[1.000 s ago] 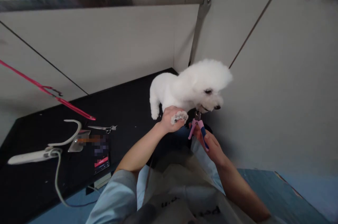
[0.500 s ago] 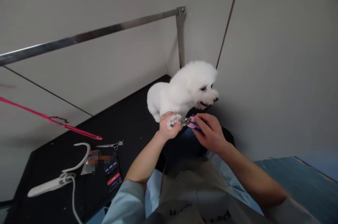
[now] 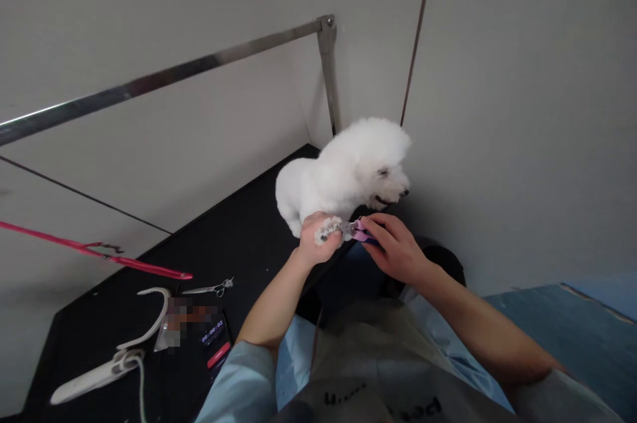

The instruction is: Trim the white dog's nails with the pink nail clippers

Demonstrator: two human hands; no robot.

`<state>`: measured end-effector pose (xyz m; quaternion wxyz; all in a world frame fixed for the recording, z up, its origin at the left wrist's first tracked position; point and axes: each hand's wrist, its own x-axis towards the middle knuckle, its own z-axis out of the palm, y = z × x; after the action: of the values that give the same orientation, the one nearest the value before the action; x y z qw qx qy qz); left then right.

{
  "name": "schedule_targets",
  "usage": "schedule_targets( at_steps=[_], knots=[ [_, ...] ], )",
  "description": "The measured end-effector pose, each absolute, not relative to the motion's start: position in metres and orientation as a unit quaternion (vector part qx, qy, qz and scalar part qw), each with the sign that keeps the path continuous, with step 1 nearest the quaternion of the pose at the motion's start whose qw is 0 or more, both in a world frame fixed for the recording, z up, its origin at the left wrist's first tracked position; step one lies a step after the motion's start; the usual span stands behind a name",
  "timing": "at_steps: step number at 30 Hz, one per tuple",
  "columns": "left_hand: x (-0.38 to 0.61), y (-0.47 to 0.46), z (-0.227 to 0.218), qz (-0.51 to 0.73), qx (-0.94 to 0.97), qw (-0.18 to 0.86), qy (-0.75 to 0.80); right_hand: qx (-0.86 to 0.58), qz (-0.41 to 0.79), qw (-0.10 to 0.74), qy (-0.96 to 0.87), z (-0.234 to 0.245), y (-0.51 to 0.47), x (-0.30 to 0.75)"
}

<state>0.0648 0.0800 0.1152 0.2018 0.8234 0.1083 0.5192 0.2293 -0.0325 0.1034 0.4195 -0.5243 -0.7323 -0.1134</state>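
Left hand [image 3: 314, 242] clamped on dog's paw [image 3: 328, 229] — right hand [image 3: 395, 249] gripping nail clipper [image 3: 359, 230] against it.

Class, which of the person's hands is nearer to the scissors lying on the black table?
Left. The left hand, gripping the dog's paw, is up and right of the scissors; the right hand, holding the nail clippers, is farther right.

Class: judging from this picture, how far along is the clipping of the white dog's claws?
Done: the dog is on the table, scissors laid aside. In hand: the left hand holds a front paw up, the right hand sets the pink clipper at its claws. Left: which claws are already cut cannot be told.
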Motion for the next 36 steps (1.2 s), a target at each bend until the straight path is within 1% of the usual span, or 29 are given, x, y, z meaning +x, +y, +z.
schedule_targets(
  at_steps=[5,12,18,24,31,36],
  knots=[
    [0.067,0.085,0.118,0.493,0.844,0.196,0.085,-0.537,-0.145,0.432,-0.710,0.109,-0.032,0.235],
    [0.065,0.091,0.118,0.436,0.872,0.209,0.076,-0.518,-0.180,0.395,-0.737,0.122,-0.027,0.242],
    [0.064,0.097,0.112,0.421,0.879,0.207,0.084,-0.528,-0.181,0.393,-0.731,0.120,-0.029,0.244],
    [0.067,0.093,0.114,0.400,0.890,0.201,0.080,-0.533,-0.187,0.364,-0.740,0.123,-0.031,0.241],
    [0.068,0.090,0.117,0.400,0.898,0.172,0.059,-0.542,-0.151,0.333,-0.757,0.132,-0.039,0.241],
    [0.067,0.087,0.115,0.396,0.904,0.149,0.064,-0.540,-0.154,0.330,-0.759,0.135,-0.045,0.242]
  ],
)
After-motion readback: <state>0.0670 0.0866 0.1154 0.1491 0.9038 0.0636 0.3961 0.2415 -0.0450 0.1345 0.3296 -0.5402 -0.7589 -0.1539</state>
